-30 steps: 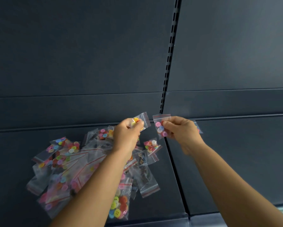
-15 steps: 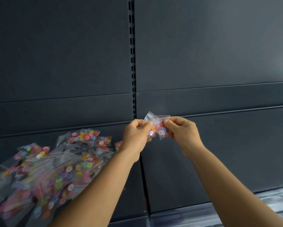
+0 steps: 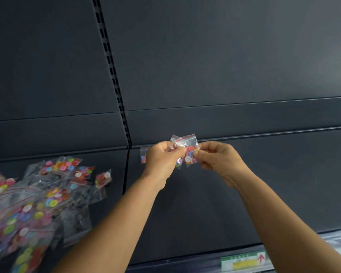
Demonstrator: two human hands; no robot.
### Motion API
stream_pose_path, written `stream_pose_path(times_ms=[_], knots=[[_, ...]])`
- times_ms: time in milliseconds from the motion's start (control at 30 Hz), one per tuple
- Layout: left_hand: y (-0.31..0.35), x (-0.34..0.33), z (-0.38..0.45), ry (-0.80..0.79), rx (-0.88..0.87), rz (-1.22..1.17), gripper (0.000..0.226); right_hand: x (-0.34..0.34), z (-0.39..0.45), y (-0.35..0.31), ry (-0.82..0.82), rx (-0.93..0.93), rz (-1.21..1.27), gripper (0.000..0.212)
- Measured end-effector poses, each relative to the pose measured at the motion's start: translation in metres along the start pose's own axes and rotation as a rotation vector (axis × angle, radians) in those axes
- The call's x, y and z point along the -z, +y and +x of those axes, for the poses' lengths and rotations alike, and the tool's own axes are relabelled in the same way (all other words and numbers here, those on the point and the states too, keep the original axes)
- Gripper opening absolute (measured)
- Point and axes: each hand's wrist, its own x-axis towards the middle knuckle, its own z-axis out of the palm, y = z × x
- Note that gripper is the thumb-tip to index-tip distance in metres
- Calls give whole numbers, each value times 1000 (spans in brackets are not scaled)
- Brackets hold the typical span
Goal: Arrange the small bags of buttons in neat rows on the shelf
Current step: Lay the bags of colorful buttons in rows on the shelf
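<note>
We pinch small clear zip-top bags of coloured buttons (image 3: 187, 152) between our left hand (image 3: 161, 160) and right hand (image 3: 217, 158), above the dark grey metal shelf (image 3: 224, 194). They look light, limp and slick, the buttons shifting inside, so the sealed red-lined top edge seems the best hold. A loose heap of button bags (image 3: 37, 198) lies left; a dark slotted back panel (image 3: 205, 56) rises behind.

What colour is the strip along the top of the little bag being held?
Red, on the bag; the head view shows it.
</note>
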Motion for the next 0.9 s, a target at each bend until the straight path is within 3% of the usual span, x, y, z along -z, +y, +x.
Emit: stream_pose_path(times_ms=[133, 300, 467, 533, 733, 800, 900], knots=[[0, -13, 1, 20, -15, 6, 13, 21, 5, 6, 119, -31, -10, 3], [-6, -29, 2, 10, 4, 27, 7, 26, 9, 11, 7, -33, -77, 10], [-17, -32, 6, 24, 57, 26, 20, 34, 16, 16, 103, -70, -71, 13], [-24, -31, 7, 55, 21, 128, 25, 40, 19, 19, 138, -69, -146, 13], [-34, -40, 9, 121, -138, 424, 12, 44, 33, 29, 213, -31, -371, 9], [-32, -42, 16, 129, -150, 451, 4, 41, 38, 29, 216, -16, -406, 17], [-31, -38, 20, 106, -197, 624, 33, 38, 41, 31, 195, 42, -665, 48]])
